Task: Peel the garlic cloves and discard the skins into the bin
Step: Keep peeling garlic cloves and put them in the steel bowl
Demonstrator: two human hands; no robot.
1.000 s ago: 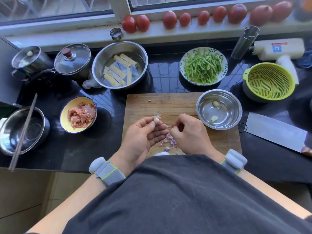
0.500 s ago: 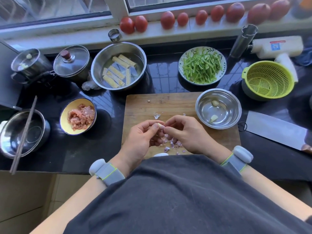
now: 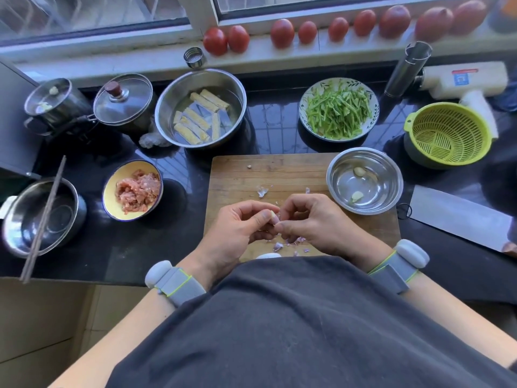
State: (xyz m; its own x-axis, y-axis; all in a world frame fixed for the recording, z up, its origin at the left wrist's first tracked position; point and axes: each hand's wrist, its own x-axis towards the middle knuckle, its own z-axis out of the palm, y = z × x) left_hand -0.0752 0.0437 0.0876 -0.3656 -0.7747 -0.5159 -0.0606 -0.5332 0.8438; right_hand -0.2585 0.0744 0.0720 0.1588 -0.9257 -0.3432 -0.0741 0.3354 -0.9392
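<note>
Over the wooden cutting board (image 3: 279, 172), my left hand (image 3: 237, 231) pinches a pale garlic clove (image 3: 273, 215) between thumb and fingers. My right hand (image 3: 313, 219) meets it from the right, its thumb and fingertips pinching at the clove's skin. Purple skin scraps (image 3: 282, 245) lie on the board under my hands, with a few more scraps (image 3: 262, 191) above them. A small steel bowl (image 3: 391, 175) at the board's right end holds two peeled cloves (image 3: 357, 195). No bin is in view.
A cleaver (image 3: 453, 217) lies right of the board. A yellow bowl of minced meat (image 3: 134, 190) stands left of it, and a steel bowl with chopsticks (image 3: 42, 217) farther left. Behind are a bowl of tofu strips (image 3: 201, 110), a plate of green strips (image 3: 338, 109) and a green colander (image 3: 447, 133).
My right hand has moved left from beside the clove and closed onto it at my left fingertips. Both hands stay over the board's front.
</note>
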